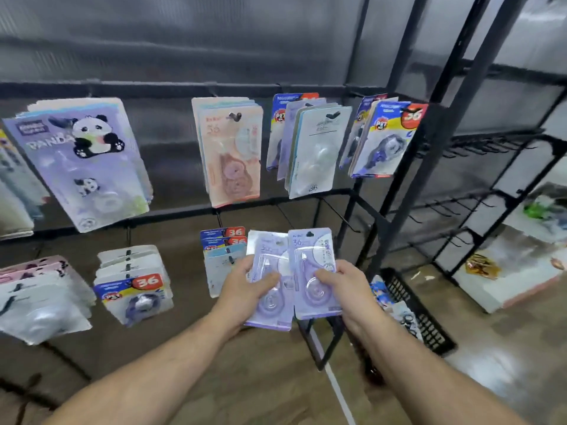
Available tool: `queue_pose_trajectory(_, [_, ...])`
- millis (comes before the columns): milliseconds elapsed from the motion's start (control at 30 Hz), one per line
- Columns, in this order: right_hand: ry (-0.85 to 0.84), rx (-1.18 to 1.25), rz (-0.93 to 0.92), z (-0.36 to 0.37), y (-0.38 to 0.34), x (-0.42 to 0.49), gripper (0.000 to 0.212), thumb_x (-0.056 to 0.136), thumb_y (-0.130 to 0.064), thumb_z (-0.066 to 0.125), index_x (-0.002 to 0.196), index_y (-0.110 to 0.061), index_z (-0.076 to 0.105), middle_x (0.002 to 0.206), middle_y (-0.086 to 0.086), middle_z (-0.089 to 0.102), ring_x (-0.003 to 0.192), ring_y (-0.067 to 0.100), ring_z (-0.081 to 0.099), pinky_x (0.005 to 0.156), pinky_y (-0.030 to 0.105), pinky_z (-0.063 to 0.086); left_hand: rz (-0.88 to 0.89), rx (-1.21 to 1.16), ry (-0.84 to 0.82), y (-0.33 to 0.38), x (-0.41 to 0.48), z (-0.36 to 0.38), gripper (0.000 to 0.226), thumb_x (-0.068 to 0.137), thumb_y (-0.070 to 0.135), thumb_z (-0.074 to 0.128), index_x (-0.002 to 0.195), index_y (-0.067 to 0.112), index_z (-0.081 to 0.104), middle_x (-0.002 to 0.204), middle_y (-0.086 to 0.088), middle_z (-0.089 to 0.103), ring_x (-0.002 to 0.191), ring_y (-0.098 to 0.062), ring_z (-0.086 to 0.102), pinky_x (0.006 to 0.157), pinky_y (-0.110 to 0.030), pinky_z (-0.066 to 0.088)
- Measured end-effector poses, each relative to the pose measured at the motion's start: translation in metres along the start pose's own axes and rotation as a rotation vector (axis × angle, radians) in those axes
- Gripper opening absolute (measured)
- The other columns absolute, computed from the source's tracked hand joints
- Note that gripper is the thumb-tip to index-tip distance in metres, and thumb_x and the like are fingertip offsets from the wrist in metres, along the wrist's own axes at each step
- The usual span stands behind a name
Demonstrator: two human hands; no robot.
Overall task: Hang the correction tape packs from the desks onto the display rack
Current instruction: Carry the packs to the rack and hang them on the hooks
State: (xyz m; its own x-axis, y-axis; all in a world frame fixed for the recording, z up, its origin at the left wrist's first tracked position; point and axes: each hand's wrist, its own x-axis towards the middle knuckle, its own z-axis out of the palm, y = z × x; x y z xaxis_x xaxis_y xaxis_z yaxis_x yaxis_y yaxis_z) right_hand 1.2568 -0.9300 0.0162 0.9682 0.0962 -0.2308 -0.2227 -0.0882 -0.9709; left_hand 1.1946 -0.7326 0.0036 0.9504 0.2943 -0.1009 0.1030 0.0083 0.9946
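Our left forearm (159,372) and right forearm (420,363) show bare from the lower edge; our left hand (245,285) and right hand (348,289) are bare.

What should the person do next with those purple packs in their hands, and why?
Probably raise the single pack in the right hand to the bare hook just above it and slip its hang hole on. Both hands grip purple packs, the left hand a stack, and that hook carries nothing.

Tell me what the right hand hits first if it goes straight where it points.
Likely the purple packs in the left hand, right beside the right hand and its own pack; depth is unclear.
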Motion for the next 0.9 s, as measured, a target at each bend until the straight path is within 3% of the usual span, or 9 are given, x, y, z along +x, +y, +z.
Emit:
queue_pose_trajectory(167, [-0.153,-0.081,0.062,-0.021,0.011,0.034,0.031,0.059,-0.029,0.075,0.085,-0.013,0.07,0.099,0.019,0.075,0.084,0.031,0.07,0.08,0.045,0.054,-0.038,-0.044,0.184,-0.005,-0.018,0.019,0.024,0.089,0.008,0.075,0.104,0.025,0.072,0.101,0.001,0.079,0.094,-0.021,0.076,0.087,-0.041,0.059])
queue_pose_trajectory(300, [-0.21,-0.078,0.062,-0.022,0.017,0.042,0.021,0.062,-0.023,0.072,0.081,-0.013,0.068,0.093,0.018,0.075,0.083,0.028,0.067,0.079,0.044,0.053,-0.027,-0.018,0.237,-0.005,-0.028,0.027,0.022,0.089,0.008,0.075,0.103,0.025,0.072,0.1,0.001,0.079,0.094,-0.023,0.076,0.085,-0.041,0.059])
queue_pose_trajectory(400, [-0.217,-0.063,0.076,-0.028,0.021,0.044,0.031,0.063,-0.022,0.072,0.091,-0.007,0.068,0.101,0.02,0.076,0.091,0.036,0.073,0.091,0.059,0.055,-0.01,-0.004,0.265,-0.003,-0.031,0.033,0.022,0.079,0.02,0.079,0.095,0.035,0.073,0.102,-0.001,0.077,0.092,-0.02,0.075,0.085,-0.04,0.059])
queue_pose_trajectory(467, [-0.208,-0.069,0.089,-0.033,0.022,0.045,0.033,0.064,-0.021,0.073,0.094,-0.006,0.07,0.101,0.019,0.076,0.099,0.042,0.073,0.093,0.061,0.054,-0.001,0.013,0.253,-0.003,-0.031,0.035,0.022,0.079,0.022,0.079,0.096,0.035,0.073,0.105,-0.001,0.076,0.093,-0.018,0.075,0.085,-0.04,0.059])
queue_pose_trajectory(600, [-0.212,-0.09,0.096,-0.037,0.024,0.045,0.044,0.062,-0.024,0.074,0.096,0.003,0.065,0.105,0.025,0.073,0.088,0.033,0.072,0.085,0.05,0.056,0.0,-0.006,0.256,-0.005,-0.034,0.034,0.025,0.09,0.007,0.074,0.101,0.028,0.07,0.094,0.013,0.078,0.085,-0.009,0.075,0.078,-0.031,0.058])
queue_pose_trajectory(667, [-0.214,-0.106,0.101,-0.036,0.025,0.043,0.047,0.06,-0.024,0.073,0.098,0.003,0.065,0.102,0.023,0.075,0.088,0.033,0.073,0.085,0.053,0.057,0.001,-0.021,0.25,-0.005,-0.038,0.034,0.026,0.091,0.006,0.074,0.103,0.028,0.069,0.093,0.014,0.078,0.083,-0.007,0.074,0.075,-0.027,0.057])
queue_pose_trajectory(800, [-0.172,-0.091,0.106,-0.027,0.024,0.037,0.038,0.065,-0.022,0.073,0.098,-0.005,0.068,0.096,0.011,0.079,0.095,0.035,0.075,0.087,0.053,0.059,-0.002,-0.028,0.235,-0.011,-0.047,0.029,0.026,0.09,0.007,0.074,0.105,0.027,0.069,0.095,0.013,0.078,0.084,-0.007,0.075,0.075,-0.027,0.058])
queue_pose_trajectory(900, [-0.156,-0.098,0.082,-0.018,0.023,0.035,0.024,0.075,-0.018,0.075,0.091,-0.002,0.067,0.093,0.015,0.078,0.087,0.034,0.076,0.075,0.043,0.059,-0.001,-0.049,0.233,-0.013,-0.054,0.024,0.026,0.091,0.008,0.074,0.107,0.028,0.069,0.095,0.012,0.078,0.084,-0.008,0.075,0.072,-0.024,0.057])
